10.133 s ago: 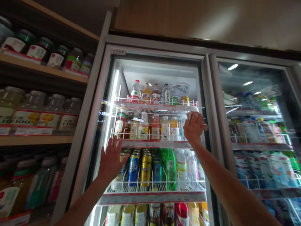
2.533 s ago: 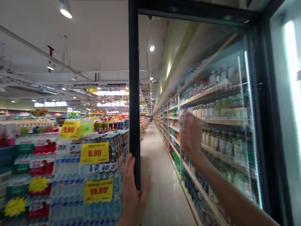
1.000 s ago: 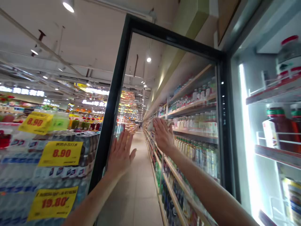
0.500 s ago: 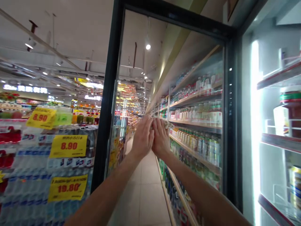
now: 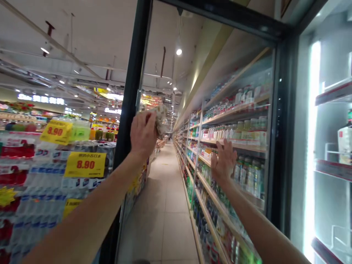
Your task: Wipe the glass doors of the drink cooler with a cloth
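Observation:
A glass door with a black frame (image 5: pixel 130 88) stands swung out in front of me. My left hand (image 5: pixel 143 134) is closed round a pale, speckled cloth (image 5: pixel 161 119), near the door's left upright. The cloth is bunched, and part of it sticks out past my fingers against the glass. My right hand (image 5: pixel 224 161) is raised in front of the pane further right, fingers apart, holding nothing. Whether its fingertips touch the glass I cannot tell.
To the right is a lit cooler with shelves (image 5: pixel 334 167) of drinks. Through the glass, shelves of bottles (image 5: pixel 247 172) line a tiled aisle (image 5: pixel 162 198). At left, bottle packs (image 5: pixel 41 183) are stacked with yellow price signs (image 5: pixel 85 164).
My hands were together on the cloth at the middle of the pane. Now my left hand has carried the cloth up and left, while my right hand has let go and moved right.

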{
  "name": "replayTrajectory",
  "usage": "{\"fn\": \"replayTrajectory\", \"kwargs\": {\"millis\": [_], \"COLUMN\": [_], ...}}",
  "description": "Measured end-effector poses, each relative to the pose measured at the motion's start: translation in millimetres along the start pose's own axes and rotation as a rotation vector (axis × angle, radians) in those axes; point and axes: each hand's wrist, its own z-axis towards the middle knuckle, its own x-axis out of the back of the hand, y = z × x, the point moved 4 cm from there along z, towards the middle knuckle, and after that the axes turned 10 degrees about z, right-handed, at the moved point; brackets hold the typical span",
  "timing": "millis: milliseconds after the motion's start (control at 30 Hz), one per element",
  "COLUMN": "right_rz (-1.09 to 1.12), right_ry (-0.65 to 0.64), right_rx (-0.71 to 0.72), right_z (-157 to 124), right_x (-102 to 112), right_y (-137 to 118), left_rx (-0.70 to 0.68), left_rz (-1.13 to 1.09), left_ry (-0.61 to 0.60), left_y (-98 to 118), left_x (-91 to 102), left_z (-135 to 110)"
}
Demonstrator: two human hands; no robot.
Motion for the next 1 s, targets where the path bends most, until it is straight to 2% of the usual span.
{"fn": "replayTrajectory", "kwargs": {"millis": [33,100,167,233,267,333,433,467,500,533,667,700,733,800,867,900,933,967,1000], "right_rz": [-0.003,0.005,0.021,0.030,0.032,0.034,0.036,0.033,0.031,0.029,0.012,0.007,0.002,-0.009,-0.019,-0.020,-0.018,-0.013,-0.006], "right_ry": [0.004,0.004,0.005,0.007,0.010,0.014,0.009,0.009,0.011,0.014,0.005,-0.004,-0.013,-0.029,-0.037,-0.034,-0.027,-0.020,-0.013], "right_rx": [0.005,0.017,0.032,0.042,0.042,0.038,0.024,0.017,0.015,0.014,0.023,0.019,0.012,-0.002,-0.017,-0.019,-0.017,-0.012,-0.004], "right_z": [-0.6,-1.5,-2.1,-2.6,-2.9,-3.5,-4.3,-4.4,-4.6,-4.7,-4.5,-4.3,-4.1,-3.8,-3.5,-3.5,-3.5,-3.6,-3.7], "right_x": [0.0,0.6,1.7,2.3,2.2,1.5,-0.2,-0.7,-1.2,-1.7,-3.9,-4.4,-4.8,-5.4,-6.1,-6.3,-6.5,-6.6,-6.7], "right_y": [-1.2,-1.8,-0.2,2.1,3.0,3.4,1.7,1.1,0.7,0.6,1.5,1.7,1.7,0.6,-0.7,-1.3,-1.6,-1.6,-1.3], "left_rx": [-0.010,-0.099,-0.249,-0.396,-0.442,-0.403,-0.100,-0.029,-0.008,-0.048,-0.536,-0.612,-0.623,-0.451,-0.152,-0.061,-0.027,-0.069,-0.187], "left_rz": [-0.023,-0.053,-0.057,-0.054,-0.050,-0.026,0.050,0.069,0.076,0.068,-0.035,-0.041,-0.031,0.029,0.080,0.092,0.095,0.084,0.057], "left_ry": [0.009,0.028,0.002,-0.044,-0.068,-0.088,-0.055,-0.053,-0.066,-0.094,-0.225,-0.243,-0.244,-0.205,-0.107,-0.075,-0.056,-0.053,-0.061], "left_y": [7.9,41.1,81.4,105.3,106.2,85.4,34.4,26.0,25.7,33.6,92.1,95.5,90.7,61.6,27.6,19.1,18.8,26.8,41.4], "left_x": [-1.0,-5.4,-13.3,-21.4,-24.1,-24.8,-19.4,-19.0,-20.4,-23.0,-30.0,-28.9,-27.1,-23.6,-21.0,-21.6,-23.4,-26.1,-29.1], "left_z": [-1.1,-14.5,-35.1,-49.9,-51.4,-40.1,-10.4,-6.0,-6.3,-11.1,-50.6,-55.2,-54.2,-39.0,-22.7,-20.1,-21.6,-26.8,-34.8]}}
